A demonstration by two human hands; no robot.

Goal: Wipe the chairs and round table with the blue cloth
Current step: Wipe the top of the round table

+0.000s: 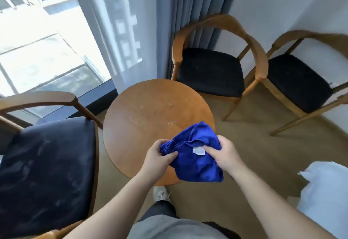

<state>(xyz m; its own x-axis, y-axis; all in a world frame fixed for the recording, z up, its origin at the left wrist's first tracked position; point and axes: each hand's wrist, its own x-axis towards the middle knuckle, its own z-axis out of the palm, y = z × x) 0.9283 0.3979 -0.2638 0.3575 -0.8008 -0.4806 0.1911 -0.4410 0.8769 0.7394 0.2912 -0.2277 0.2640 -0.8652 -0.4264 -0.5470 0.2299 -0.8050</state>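
The blue cloth is bunched up and held over the near edge of the round table. The left hand grips its left side, fingers curled under and thumb on top. The right hand pinches the right side, thumb beside a small white tag whose print is too small to read. The hands are a little apart, the cloth between them.

The tabletop shows pale smudges. One chair with a dark, streaked seat stands just left of the table; two more chairs stand beyond it by the grey curtain and wall. White bedding lies at right.
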